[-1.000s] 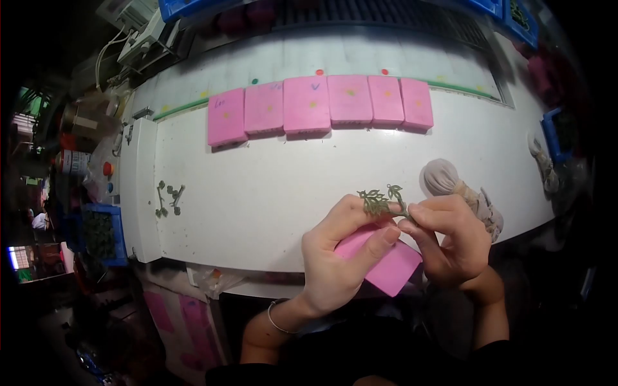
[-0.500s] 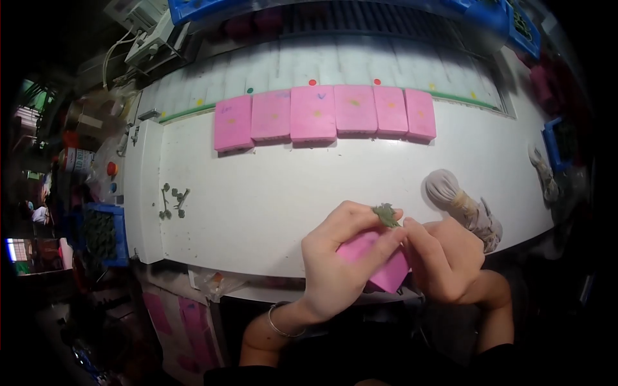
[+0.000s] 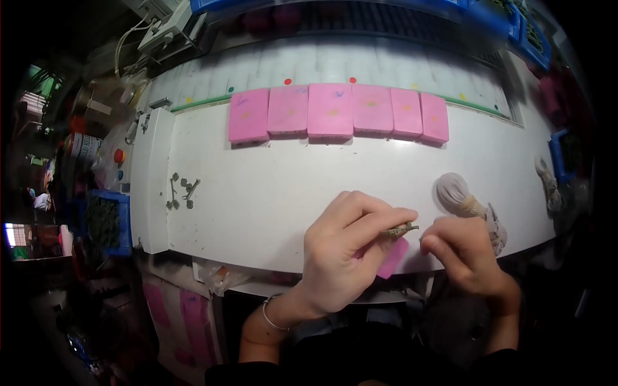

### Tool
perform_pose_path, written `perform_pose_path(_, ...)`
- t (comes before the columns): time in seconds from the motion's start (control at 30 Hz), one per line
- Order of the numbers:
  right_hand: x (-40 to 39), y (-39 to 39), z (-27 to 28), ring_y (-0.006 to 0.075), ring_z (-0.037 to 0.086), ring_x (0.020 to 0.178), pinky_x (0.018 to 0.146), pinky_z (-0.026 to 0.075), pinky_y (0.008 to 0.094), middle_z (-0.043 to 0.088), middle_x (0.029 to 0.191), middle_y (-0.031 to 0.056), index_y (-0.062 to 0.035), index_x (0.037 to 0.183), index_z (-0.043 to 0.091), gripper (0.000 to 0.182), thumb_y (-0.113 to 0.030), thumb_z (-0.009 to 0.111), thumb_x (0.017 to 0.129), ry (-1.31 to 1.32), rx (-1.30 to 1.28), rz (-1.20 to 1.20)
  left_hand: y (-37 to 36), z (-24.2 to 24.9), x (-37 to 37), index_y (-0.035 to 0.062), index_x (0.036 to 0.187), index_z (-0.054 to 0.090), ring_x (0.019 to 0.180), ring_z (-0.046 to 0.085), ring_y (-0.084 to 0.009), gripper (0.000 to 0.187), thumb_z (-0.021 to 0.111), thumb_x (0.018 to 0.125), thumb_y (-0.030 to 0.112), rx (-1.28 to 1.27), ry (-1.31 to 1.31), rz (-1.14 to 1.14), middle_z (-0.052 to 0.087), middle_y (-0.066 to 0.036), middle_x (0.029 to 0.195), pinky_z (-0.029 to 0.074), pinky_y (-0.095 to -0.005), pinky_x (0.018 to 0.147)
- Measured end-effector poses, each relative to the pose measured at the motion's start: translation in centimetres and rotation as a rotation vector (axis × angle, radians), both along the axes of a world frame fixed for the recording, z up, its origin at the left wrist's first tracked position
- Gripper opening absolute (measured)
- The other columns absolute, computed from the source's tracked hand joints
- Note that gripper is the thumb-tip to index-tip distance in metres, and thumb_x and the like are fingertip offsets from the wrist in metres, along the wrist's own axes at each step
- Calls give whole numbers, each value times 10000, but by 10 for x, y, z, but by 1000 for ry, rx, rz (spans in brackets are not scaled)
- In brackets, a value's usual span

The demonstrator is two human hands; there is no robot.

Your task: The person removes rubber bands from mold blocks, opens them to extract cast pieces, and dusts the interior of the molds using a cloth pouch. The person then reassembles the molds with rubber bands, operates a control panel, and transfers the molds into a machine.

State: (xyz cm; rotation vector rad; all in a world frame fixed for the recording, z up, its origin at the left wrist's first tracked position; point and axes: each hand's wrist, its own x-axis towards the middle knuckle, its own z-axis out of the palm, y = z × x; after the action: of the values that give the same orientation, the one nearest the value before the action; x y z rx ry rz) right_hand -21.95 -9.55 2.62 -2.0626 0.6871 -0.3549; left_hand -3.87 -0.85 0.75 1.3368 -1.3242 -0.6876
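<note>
My left hand (image 3: 347, 251) is closed on a small green leafy sprig (image 3: 400, 228), which sticks out between thumb and forefinger. The same hand covers part of a pink block (image 3: 393, 258) near the table's front edge. Just to the right, my right hand (image 3: 465, 252) has its fingers curled, thumb and forefinger pressed together; whatever they pinch, if anything, is too small to make out. Beyond it lies a bundle of pale string (image 3: 458, 194) tied with a band.
Several pink blocks (image 3: 329, 110) stand in a row along the back of the white table (image 3: 257, 186). Small green sprigs (image 3: 182, 191) lie at the left. Blue crates with greenery (image 3: 111, 222) are at the left and upper right. Another pale bundle (image 3: 548, 185) lies far right.
My hands have moved apart slightly. The left hand has turned, so the sprig now shows edge-on with its stem pointing right. The whole view has shifted a little.
</note>
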Motion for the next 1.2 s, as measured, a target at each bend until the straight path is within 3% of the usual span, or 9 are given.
perform_pose_path(0.23, -16, 4, -6, 321, 567, 592, 530, 444, 381, 540, 651, 122, -24, 892, 614, 131, -145, 608, 842, 345, -68, 384, -5, -1, 2, -12, 968, 686, 733, 575, -135, 317, 584, 715, -173, -19, -101, 46, 565, -75, 845, 472, -230, 634)
perform_pose_path(0.37, 1, -8, 21, 198, 541, 582, 508, 438, 299, 539, 730, 77, -21, 1058, 615, 307, -64, 690, 763, 30, -254, -60, -9, 1, -5, -5, 933, 692, 698, 585, -133, 250, 600, 736, -130, 72, -67, -5, 586, -76, 798, 473, -234, 619)
perform_pose_path(0.5, 7, -29, 33, 157, 554, 586, 511, 432, 275, 576, 781, 55, -55, 896, 643, 135, -48, 686, 768, -112, -147, 75, -21, 0, -15, 28, 872, 680, 637, 576, -185, 146, 695, 728, 3, 34, -40, -31, 583, -66, 746, 467, -281, 570)
perform_pose_path(0.63, 7, -89, 72, 131, 562, 599, 551, 451, 264, 613, 727, 75, -8, 843, 651, 84, -35, 674, 767, -93, -359, -158, -23, 1, -11, 12, 961, 676, 683, 588, -153, 320, 789, 672, 91, 86, 68, 12, 597, -78, 769, 487, -260, 643)
perform_pose_path(0.77, 21, -203, 110, 247, 640, 666, 640, 487, 324, 651, 764, 162, 13, 834, 660, 130, -93, 634, 765, -163, -889, -488, -22, -8, -11, 21, 1070, 644, 747, 543, -121, 462, 811, 647, 102, 153, 244, -16, 554, -49, 792, 463, -247, 708)
perform_pose_path(0.83, 23, -266, 118, 264, 641, 762, 704, 492, 332, 655, 818, 136, -28, 854, 665, 138, -134, 630, 774, -61, -1219, -611, -22, -15, -11, 24, 1078, 642, 771, 540, -118, 435, 792, 680, 118, 147, 277, -43, 552, -46, 805, 453, -245, 734)
perform_pose_path(1.0, 27, -318, 117, 322, 608, 902, 820, 483, 397, 657, 911, 134, -80, 897, 696, 166, -136, 590, 782, 41, -1127, -624, -20, -25, -11, 10, 1078, 638, 781, 541, -113, 349, 709, 805, 215, 115, 396, -62, 553, -43, 830, 444, -243, 751)
perform_pose_path(1.1, 19, -299, 104, 310, 597, 896, 813, 471, 382, 668, 907, 139, -67, 913, 693, 168, -100, 561, 815, -127, -1133, -606, -19, -30, -8, -15, 1069, 630, 782, 546, -108, 376, 583, 910, 322, 50, 385, -33, 555, -43, 825, 447, -242, 740)
perform_pose_path(1.2, 15, -222, 92, 231, 631, 875, 738, 490, 330, 675, 939, 137, -34, 949, 685, 169, -38, 554, 844, -254, -1022, -491, -21, -29, -8, -58, 1073, 590, 741, 571, -132, 626, 346, 963, 508, 222, 778, 44, 565, -70, 783, 472, -254, 695)
